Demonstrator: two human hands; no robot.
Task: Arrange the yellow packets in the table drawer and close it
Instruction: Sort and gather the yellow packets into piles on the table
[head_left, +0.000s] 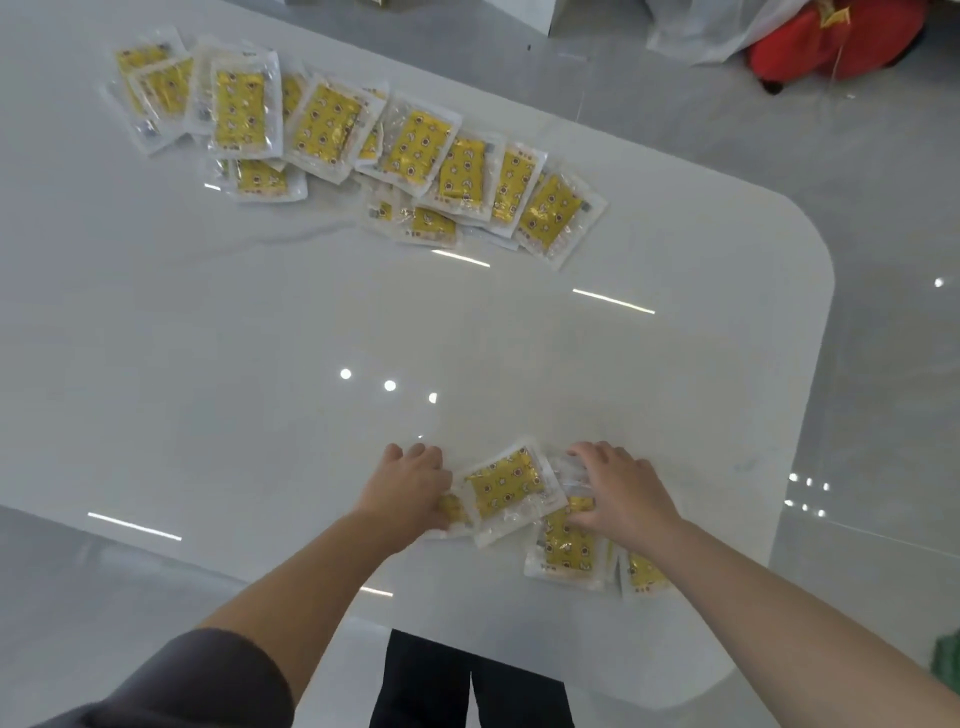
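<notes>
Gathering step, I judge: the left hand (415, 483) cups the near packets (506, 486), grip unclear, the right hand (618, 488) presses them with spread fingers, the far packets (332, 124) wait across the table (260, 338); next comes squaring and lifting them to the unseen drawer

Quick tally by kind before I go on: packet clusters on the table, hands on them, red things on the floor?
Yellow packet clusters: 2, far cluster, near cluster
Hands: 2, left hand, right hand
Red bundle: 1
Total: 5
</notes>
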